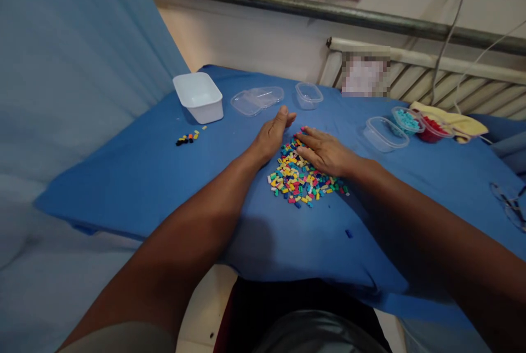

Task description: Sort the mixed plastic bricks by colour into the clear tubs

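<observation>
A pile of small mixed-colour plastic pieces (298,177) lies on the blue cloth (164,188), with yellow, red, green, blue and white among them. My left hand (271,134) stands on edge at the pile's upper left, fingers stretched forward and nothing in its grasp. Across from it, my right hand (322,150) rests palm down on the upper right part of the pile, fingers extended and a little apart. Some pieces are hidden under that hand. One dark blue piece (349,233) lies alone nearer to me.
A white tub (211,110) stands at the back left, near several loose black, orange and yellow pieces (189,138). Clear lids (257,100) and clear containers (309,95) sit behind. Farther right are tubs of turquoise pieces (406,120) and red pieces (431,128), a yellow cloth (452,117) and glasses (512,205).
</observation>
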`<move>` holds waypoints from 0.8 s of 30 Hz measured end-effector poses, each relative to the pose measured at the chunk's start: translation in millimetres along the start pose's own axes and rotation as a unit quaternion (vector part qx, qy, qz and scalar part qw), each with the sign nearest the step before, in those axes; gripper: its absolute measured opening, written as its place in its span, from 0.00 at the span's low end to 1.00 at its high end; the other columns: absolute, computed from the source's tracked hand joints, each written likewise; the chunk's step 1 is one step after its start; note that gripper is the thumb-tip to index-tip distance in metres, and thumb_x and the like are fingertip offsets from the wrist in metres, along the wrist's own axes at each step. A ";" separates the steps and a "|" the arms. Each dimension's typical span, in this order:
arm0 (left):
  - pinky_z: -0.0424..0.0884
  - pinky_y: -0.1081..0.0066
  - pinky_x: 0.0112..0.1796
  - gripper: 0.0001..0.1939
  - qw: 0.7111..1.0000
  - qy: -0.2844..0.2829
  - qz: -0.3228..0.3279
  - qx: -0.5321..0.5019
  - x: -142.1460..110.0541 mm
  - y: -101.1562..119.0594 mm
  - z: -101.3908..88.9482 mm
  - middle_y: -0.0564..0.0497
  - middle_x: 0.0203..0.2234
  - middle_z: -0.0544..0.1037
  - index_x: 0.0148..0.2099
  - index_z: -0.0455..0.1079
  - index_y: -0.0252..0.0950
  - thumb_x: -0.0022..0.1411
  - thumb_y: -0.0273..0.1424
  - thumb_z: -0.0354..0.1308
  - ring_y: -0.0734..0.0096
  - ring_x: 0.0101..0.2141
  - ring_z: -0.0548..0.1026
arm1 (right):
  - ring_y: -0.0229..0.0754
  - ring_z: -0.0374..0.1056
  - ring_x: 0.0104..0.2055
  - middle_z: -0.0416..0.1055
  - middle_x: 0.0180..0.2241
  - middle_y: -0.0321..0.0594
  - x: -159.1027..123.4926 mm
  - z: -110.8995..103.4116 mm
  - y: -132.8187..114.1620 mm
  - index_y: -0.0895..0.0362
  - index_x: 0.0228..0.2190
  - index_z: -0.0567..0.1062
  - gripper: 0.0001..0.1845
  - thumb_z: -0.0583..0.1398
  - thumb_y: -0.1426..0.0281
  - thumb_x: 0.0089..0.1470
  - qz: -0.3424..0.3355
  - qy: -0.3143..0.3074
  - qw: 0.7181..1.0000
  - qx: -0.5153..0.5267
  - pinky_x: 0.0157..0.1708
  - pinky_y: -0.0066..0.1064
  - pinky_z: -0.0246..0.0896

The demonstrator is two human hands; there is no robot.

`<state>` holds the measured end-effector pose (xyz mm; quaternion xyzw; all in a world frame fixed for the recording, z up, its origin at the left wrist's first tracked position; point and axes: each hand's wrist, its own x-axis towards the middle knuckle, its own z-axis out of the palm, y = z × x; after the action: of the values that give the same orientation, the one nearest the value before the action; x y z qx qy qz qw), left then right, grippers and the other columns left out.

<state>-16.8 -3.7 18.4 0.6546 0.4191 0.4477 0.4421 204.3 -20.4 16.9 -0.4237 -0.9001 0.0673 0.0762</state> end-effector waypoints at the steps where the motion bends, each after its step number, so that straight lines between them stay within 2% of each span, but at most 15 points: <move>1: 0.67 0.57 0.68 0.47 1.000 0.007 -0.003 -0.003 0.3 0.3 0.2 0.39 0.68 0.74 0.71 0.72 0.31 0.79 0.63 0.35 0.53 0.68 0.73 | 0.65 0.48 0.81 0.54 0.79 0.58 -5.7 -0.4 -3.7 0.59 0.77 0.63 0.47 0.40 0.41 0.76 0.012 -0.002 1.000 0.013 0.77 0.63 0.48; 4: 0.66 0.58 0.69 0.46 1.000 0.008 -0.014 0.000 0.5 1.3 1.1 0.40 0.69 0.74 0.71 0.72 0.33 0.79 0.62 0.34 0.54 0.68 0.72 | 0.66 0.43 0.82 0.50 0.80 0.59 -30.4 -5.4 -19.8 0.59 0.78 0.60 0.48 0.43 0.39 0.75 0.021 -0.016 0.999 0.038 0.78 0.64 0.44; 7: 0.65 0.57 0.69 0.45 1.000 -0.006 -0.021 0.020 -0.4 3.8 2.4 0.41 0.70 0.73 0.72 0.71 0.34 0.80 0.61 0.32 0.53 0.70 0.70 | 0.65 0.44 0.82 0.48 0.80 0.59 -58.2 -13.5 -36.1 0.55 0.79 0.58 0.45 0.45 0.41 0.75 0.008 -0.022 0.999 0.045 0.77 0.67 0.45; 11: 0.65 0.58 0.69 0.46 0.999 -0.006 -0.019 0.028 -0.9 5.0 3.4 0.39 0.69 0.73 0.71 0.72 0.32 0.80 0.61 0.32 0.53 0.69 0.71 | 0.61 0.45 0.82 0.48 0.81 0.56 -77.1 -16.5 -62.0 0.52 0.79 0.58 0.43 0.50 0.42 0.75 -0.055 0.005 0.997 0.049 0.77 0.64 0.47; 14: 0.66 0.59 0.69 0.45 1.000 0.000 -0.019 0.014 1.8 1.3 2.5 0.40 0.68 0.75 0.71 0.72 0.31 0.80 0.60 0.32 0.55 0.68 0.73 | 0.64 0.44 0.82 0.48 0.81 0.53 -69.7 -8.3 -87.5 0.49 0.77 0.62 0.42 0.53 0.41 0.74 -0.086 0.017 0.996 0.027 0.77 0.66 0.44; 18: 0.67 0.58 0.68 0.46 1.000 0.007 -0.028 -0.001 6.1 -3.8 -0.3 0.37 0.67 0.75 0.71 0.72 0.28 0.80 0.60 0.33 0.54 0.67 0.74 | 0.67 0.47 0.81 0.56 0.79 0.53 -42.1 3.0 -104.1 0.53 0.74 0.69 0.37 0.51 0.46 0.77 -0.107 0.019 0.994 -0.031 0.78 0.67 0.41; 21: 0.67 0.57 0.69 0.47 1.000 0.009 -0.026 -0.008 6.7 -3.8 -1.7 0.35 0.67 0.75 0.71 0.71 0.26 0.80 0.61 0.34 0.53 0.67 0.74 | 0.66 0.50 0.80 0.60 0.77 0.54 -21.5 1.9 -91.1 0.55 0.73 0.70 0.33 0.47 0.53 0.79 -0.072 0.019 0.996 -0.058 0.77 0.67 0.42; 24: 0.67 0.58 0.69 0.47 1.000 0.002 -0.023 -0.004 5.1 -1.5 -2.8 0.35 0.68 0.74 0.72 0.70 0.25 0.80 0.61 0.34 0.54 0.67 0.73 | 0.66 0.51 0.80 0.59 0.77 0.55 -13.1 -4.3 -66.7 0.56 0.73 0.70 0.32 0.46 0.56 0.80 -0.027 0.008 0.998 -0.052 0.76 0.66 0.47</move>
<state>-18.4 2.0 18.6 0.6422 0.4330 0.4406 0.4539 163.3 -72.4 32.5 -0.4034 -0.9127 0.0145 0.0629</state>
